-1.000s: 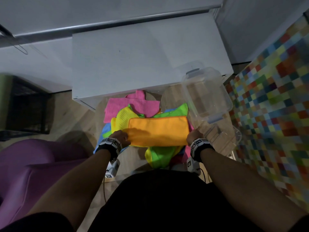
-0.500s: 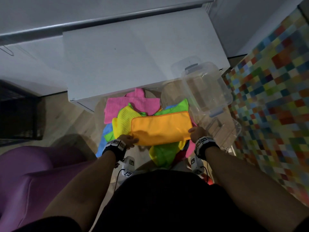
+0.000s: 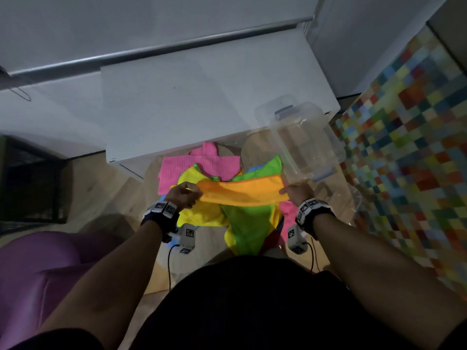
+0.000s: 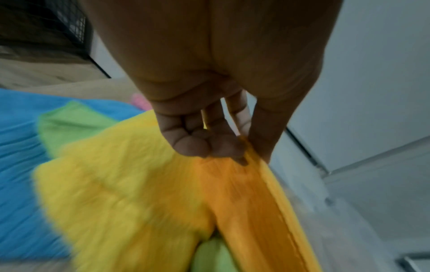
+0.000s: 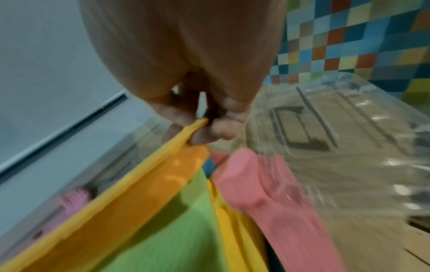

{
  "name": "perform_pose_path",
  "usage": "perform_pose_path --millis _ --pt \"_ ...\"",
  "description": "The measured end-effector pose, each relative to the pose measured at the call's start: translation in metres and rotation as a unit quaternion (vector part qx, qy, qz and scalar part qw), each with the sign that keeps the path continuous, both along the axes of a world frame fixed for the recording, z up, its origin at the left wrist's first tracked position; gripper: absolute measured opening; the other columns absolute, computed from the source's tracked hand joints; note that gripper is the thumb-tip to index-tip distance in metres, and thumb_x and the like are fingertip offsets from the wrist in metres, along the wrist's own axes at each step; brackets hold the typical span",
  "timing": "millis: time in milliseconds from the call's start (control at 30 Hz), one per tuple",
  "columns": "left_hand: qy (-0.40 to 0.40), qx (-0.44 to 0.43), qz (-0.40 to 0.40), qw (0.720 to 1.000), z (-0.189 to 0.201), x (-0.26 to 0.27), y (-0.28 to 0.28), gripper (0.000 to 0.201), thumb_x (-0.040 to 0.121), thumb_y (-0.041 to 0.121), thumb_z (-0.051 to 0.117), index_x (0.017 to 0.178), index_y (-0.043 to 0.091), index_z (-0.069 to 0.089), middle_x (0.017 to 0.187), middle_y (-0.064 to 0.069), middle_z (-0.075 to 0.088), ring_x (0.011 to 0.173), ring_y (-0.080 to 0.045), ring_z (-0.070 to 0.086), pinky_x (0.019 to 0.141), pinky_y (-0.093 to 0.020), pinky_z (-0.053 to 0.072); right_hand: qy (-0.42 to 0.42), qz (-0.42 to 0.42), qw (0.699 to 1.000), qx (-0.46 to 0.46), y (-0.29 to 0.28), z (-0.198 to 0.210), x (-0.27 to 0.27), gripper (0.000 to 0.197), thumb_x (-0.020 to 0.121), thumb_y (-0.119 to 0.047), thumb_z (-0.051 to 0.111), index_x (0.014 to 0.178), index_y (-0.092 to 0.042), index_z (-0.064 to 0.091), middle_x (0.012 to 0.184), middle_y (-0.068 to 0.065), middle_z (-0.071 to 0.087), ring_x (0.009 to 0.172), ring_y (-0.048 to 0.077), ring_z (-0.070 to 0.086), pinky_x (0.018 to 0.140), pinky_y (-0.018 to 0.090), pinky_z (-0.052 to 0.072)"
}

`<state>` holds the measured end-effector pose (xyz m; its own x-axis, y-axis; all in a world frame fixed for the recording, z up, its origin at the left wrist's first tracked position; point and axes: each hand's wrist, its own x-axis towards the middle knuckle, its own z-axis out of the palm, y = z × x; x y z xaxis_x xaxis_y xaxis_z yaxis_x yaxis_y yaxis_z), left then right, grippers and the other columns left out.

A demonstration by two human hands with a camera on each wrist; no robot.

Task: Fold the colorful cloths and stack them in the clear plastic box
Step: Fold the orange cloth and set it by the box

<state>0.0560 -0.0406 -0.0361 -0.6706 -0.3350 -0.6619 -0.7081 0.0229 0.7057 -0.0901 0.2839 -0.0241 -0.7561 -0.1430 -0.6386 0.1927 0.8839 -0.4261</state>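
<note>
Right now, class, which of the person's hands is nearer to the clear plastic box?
The right hand. It pinches the orange cloth just below the clear plastic box, beside its near corner. The left hand pinches the cloth's opposite end, farther from the box.

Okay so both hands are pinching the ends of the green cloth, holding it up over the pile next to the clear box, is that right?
Not quite: the cloth held is orange, not green. The head view shows the left hand and right hand pinching the ends of the orange cloth above the pile, beside the clear box. The green cloth lies underneath.
</note>
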Motion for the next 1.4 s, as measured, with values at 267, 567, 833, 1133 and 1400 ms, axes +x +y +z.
perform_pose_path --millis 267,567,833,1133,1400 --pt "0.012 -0.057 -0.046 0.997 0.04 -0.036 -0.014 0.05 0.077 -0.015 0.064 0.122 0.005 0.06 0.073 0.0 0.067 0.069 -0.016 0.058 0.057 -0.017 0.051 0.054 0.082 0.992 -0.084 -0.02 0.027 -0.051 0.042 0.072 0.009 0.062 0.106 -0.013 0.073 0.111 0.011 0.069 0.103 0.026 0.064 0.081 0.026 0.049" --pt "0.092 -0.218 0.095 0.967 0.073 -0.033 -0.019 0.035 0.087 0.037 0.066 0.062 0.017 0.051 0.062 -0.007 0.047 0.057 -0.018 0.04 0.058 -0.03 0.031 0.164 0.01 0.958 -0.237 -0.028 0.068 -0.083 0.012 0.081 -0.022 0.073 0.09 -0.015 0.076 0.074 -0.001 0.068 0.068 0.004 0.058 0.071 0.023 0.039" --pt "0.231 -0.307 0.169 0.908 0.111 -0.045 0.007 0.037 0.099 0.044 0.04 0.097 0.008 0.049 0.073 -0.004 0.05 0.072 -0.02 0.045 0.063 -0.032 0.029 0.087 -0.159 0.912 -0.369 -0.046 0.085 -0.094 0.033 0.088 -0.033 0.061 0.099 -0.002 0.066 0.092 0.013 0.064 0.094 0.026 0.059 0.084 0.036 0.044" --pt "0.084 -0.339 0.12 0.929 0.051 -0.02 0.032 0.034 0.1 0.034 0.042 0.108 0.003 0.055 0.095 -0.026 0.063 0.087 -0.04 0.061 0.067 -0.037 0.039 0.194 -0.047 0.97 -0.139 -0.043 0.041 -0.04 0.038 0.104 -0.029 0.035 0.112 0.002 0.055 0.115 0.028 0.06 0.106 0.044 0.056 0.074 0.037 0.038" --pt "-0.016 -0.287 0.101 0.952 0.014 0.011 0.041 0.038 0.101 0.037 0.037 0.12 0.005 0.048 0.101 -0.033 0.061 0.094 -0.048 0.058 0.073 -0.044 0.043 0.122 -0.063 0.986 -0.091 -0.027 -0.007 -0.016 0.055 0.098 -0.049 0.041 0.123 -0.005 0.061 0.125 0.022 0.06 0.115 0.038 0.054 0.091 0.041 0.044"
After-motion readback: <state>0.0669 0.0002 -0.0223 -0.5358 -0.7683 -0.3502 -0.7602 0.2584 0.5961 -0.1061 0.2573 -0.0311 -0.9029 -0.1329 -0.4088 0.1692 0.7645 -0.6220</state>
